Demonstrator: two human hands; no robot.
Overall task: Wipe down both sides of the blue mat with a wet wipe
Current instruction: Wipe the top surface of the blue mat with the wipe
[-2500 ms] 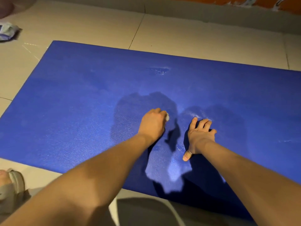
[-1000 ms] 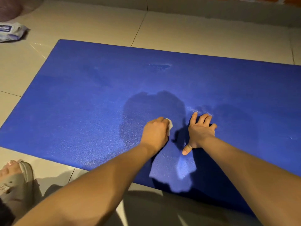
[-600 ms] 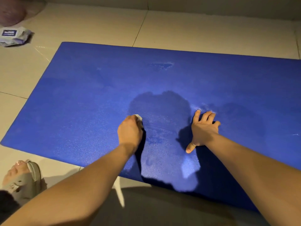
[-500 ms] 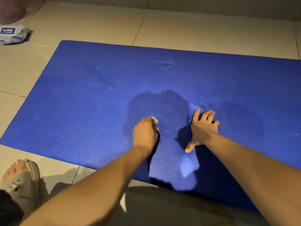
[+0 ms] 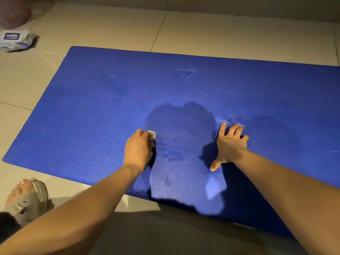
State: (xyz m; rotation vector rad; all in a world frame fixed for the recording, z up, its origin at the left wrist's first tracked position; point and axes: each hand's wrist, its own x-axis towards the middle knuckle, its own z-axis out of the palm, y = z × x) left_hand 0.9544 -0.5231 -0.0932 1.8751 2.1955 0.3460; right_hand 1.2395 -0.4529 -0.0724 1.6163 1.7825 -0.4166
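Most of the small white wet wipe (image 5: 152, 134) is hidden under the left hand (image 5: 138, 150). Only a crumpled corner shows past the knuckles, and the fingers curled round it are out of sight. The flat blue textured mat (image 5: 92, 116) runs off the picture's right edge, and the right forearm (image 5: 285, 190) and deep shadow cover its near right part. The white-and-blue plastic wipe packet (image 5: 16, 40) is cut by the left edge, its label too small to read. A dull pink rounded thing (image 5: 12, 13) in the top left corner is cropped and unidentifiable. The grey sandal (image 5: 27, 199) has its heel hidden behind the left forearm.
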